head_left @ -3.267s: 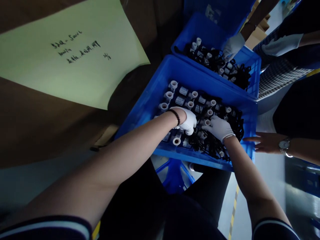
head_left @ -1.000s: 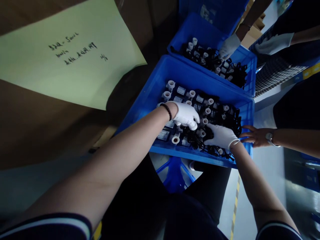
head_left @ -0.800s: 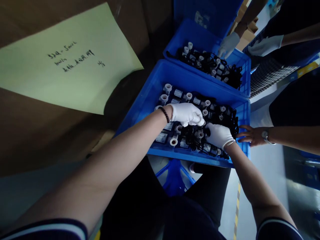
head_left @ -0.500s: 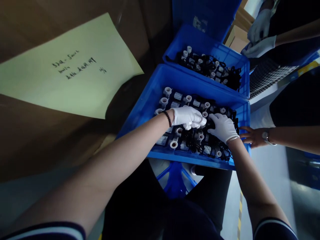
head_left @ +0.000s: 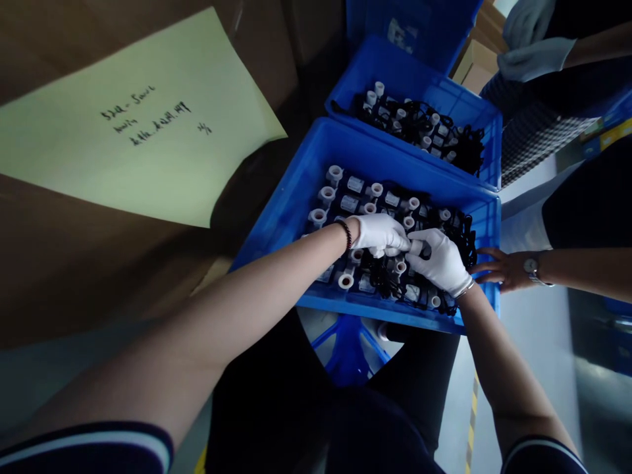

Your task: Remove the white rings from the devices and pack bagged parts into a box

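Note:
Both my hands wear white gloves and work over a blue crate point(head_left: 284, 191) packed with black pump-like units point(head_left: 354, 185), which have white ring-shaped ports, pale labels and black cables. My right hand point(head_left: 440, 262) pinches a white port fitting point(head_left: 416, 247) between thumb and fingers. Right beside it, my left hand point(head_left: 381, 234) is closed, its fingertips against the same fitting. What lies under the left fingers is hidden. A bundle of black cable point(head_left: 384, 280) sits just below the hands.
Behind stands a second blue crate point(head_left: 340, 92) of similar units. A co-worker's bare hand with a watch point(head_left: 511, 270) rests on the near crate's right rim. Another person's gloved hands point(head_left: 536, 56) show at upper right. A cardboard box with a yellow paper sheet point(head_left: 148, 164) fills the left.
My right hand has moved closer to the left and closed on a white fitting. The other person's gloved hands at upper right have shifted up and right in view.

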The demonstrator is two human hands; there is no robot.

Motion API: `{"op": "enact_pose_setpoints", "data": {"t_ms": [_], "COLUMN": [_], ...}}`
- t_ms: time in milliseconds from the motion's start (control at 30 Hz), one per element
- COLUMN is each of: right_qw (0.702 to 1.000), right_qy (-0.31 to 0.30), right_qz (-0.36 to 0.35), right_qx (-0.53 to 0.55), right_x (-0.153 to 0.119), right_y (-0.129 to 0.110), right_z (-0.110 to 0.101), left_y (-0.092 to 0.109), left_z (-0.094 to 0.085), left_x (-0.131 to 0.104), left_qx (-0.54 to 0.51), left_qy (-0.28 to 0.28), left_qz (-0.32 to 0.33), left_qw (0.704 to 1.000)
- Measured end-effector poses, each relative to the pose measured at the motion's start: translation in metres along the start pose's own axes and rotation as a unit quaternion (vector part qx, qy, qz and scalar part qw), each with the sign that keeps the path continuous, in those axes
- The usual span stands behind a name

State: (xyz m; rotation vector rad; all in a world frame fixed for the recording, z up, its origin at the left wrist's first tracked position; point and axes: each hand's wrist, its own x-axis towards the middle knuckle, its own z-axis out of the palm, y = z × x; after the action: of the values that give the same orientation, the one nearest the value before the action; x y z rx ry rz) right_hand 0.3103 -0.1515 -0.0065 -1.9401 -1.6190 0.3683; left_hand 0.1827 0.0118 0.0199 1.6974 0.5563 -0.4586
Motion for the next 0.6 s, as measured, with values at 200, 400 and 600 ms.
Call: {"op": "enact_pose_setpoints", "data": {"t_ms": [200,400,600], "right_qw": [0.991,0.998,0.984], "right_qy": [-0.096,-0.063,-0.135], "right_qz": [0.09,-0.015,-0.022], "right_qx": [0.012,-0.024,-0.118], "right_x": [-0.005,-0.006,-0.008], "right_y": [0.011,0.017,0.014], "right_z": [0.0,0.015,0.017], "left_y": [0.007,0.017,0.012], "left_z": [0.009,0.044,0.046], "left_x": [-0.005,-0.012,-0.012], "left_qx": [0.343,0.517,0.507], "left_qy": [-0.104,-0.109,-0.1], "left_qz": [-0.052,-0.035,-0.051], "left_qw": [0.932,0.849,0.855]}}
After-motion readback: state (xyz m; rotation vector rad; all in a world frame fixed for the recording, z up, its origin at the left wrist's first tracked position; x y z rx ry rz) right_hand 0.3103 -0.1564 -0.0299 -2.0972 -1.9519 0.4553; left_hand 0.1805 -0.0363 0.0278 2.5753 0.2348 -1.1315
